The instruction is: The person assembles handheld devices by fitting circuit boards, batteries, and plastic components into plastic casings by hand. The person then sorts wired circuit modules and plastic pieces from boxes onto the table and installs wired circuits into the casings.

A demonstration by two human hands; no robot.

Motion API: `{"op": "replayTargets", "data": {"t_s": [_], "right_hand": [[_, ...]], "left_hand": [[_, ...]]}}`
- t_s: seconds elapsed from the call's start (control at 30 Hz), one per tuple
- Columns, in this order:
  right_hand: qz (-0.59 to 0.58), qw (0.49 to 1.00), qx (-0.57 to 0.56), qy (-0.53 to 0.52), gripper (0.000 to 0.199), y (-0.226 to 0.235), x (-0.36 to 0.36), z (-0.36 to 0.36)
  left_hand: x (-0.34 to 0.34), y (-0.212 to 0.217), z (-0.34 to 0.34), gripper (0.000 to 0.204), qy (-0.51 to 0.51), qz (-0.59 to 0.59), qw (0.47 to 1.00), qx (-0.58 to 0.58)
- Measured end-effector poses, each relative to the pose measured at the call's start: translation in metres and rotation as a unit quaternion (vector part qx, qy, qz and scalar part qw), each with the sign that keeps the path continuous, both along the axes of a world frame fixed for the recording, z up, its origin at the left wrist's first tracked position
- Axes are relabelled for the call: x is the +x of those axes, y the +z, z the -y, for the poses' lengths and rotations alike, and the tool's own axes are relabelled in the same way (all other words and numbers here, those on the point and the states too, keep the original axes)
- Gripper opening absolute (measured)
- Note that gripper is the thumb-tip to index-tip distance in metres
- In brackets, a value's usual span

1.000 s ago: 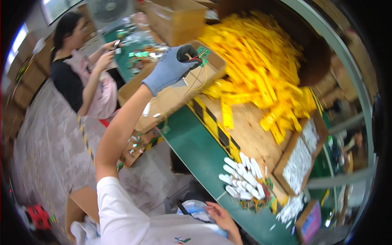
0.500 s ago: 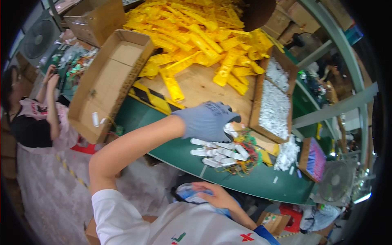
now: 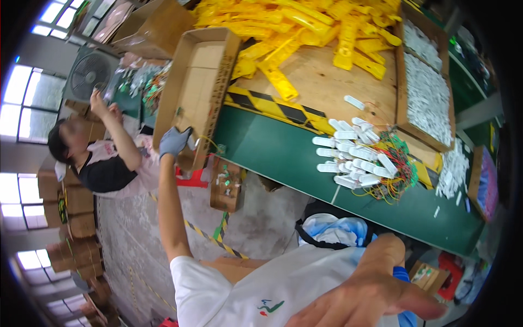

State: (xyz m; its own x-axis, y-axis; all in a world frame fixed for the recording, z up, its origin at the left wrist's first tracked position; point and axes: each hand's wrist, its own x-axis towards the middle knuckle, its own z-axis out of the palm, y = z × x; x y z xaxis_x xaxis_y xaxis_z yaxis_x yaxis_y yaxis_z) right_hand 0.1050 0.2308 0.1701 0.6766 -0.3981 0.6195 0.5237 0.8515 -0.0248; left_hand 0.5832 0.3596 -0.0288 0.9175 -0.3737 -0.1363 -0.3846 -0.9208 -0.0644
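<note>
My left hand (image 3: 174, 141), in a grey glove with dark fingertips, reaches out over the near end of a long shallow cardboard box (image 3: 162, 111). Its fingers are curled. A small whitish piece (image 3: 192, 143) shows beside the fingertips; whether they grip it or it lies in the box is unclear. A thin yellow wire (image 3: 207, 141) runs from there over the box's side to a small green part. My bare right hand (image 3: 368, 291) is close to my body at the lower edge, thumb apart from the fingers, holding nothing visible. White flat strips (image 3: 354, 152) with coloured wires (image 3: 397, 163) lie heaped on the green table.
Yellow plastic parts (image 3: 305, 24) are piled on a wooden board (image 3: 321, 76) edged with striped tape. A cardboard box of white pieces (image 3: 427, 103) stands right. A person (image 3: 109, 158) works beyond the left box. A small open carton (image 3: 226, 191) is below the table edge.
My left hand has left the white strips and swung left to the long box. My right hand has come up closer, larger in view. The whole view has turned left.
</note>
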Motion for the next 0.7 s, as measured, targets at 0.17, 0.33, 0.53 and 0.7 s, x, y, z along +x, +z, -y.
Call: {"op": "replayTargets", "data": {"t_s": [0.17, 0.33, 0.53, 0.7], "right_hand": [[0.059, 0.994, -0.068, 0.064, 0.126, -0.001, -0.005, 0.008], [0.083, 0.983, -0.164, 0.006, 0.130, 0.000, 0.003, 0.010], [-0.268, 0.846, -0.457, -0.064, 0.071, -0.060, 0.075, 0.066], [-0.381, 0.507, -0.704, -0.318, 0.058, -0.184, 0.203, -0.006]], "left_hand": [[0.033, -0.013, -0.010, 0.040, -0.030, -0.109, 0.971, -0.209], [0.032, -0.029, -0.036, 0.057, 0.052, 0.046, 0.963, -0.261], [0.009, -0.006, 0.024, 0.055, 0.030, 0.027, 0.986, -0.164], [0.004, -0.018, -0.006, 0.041, 0.058, 0.085, 0.980, -0.168]]}}
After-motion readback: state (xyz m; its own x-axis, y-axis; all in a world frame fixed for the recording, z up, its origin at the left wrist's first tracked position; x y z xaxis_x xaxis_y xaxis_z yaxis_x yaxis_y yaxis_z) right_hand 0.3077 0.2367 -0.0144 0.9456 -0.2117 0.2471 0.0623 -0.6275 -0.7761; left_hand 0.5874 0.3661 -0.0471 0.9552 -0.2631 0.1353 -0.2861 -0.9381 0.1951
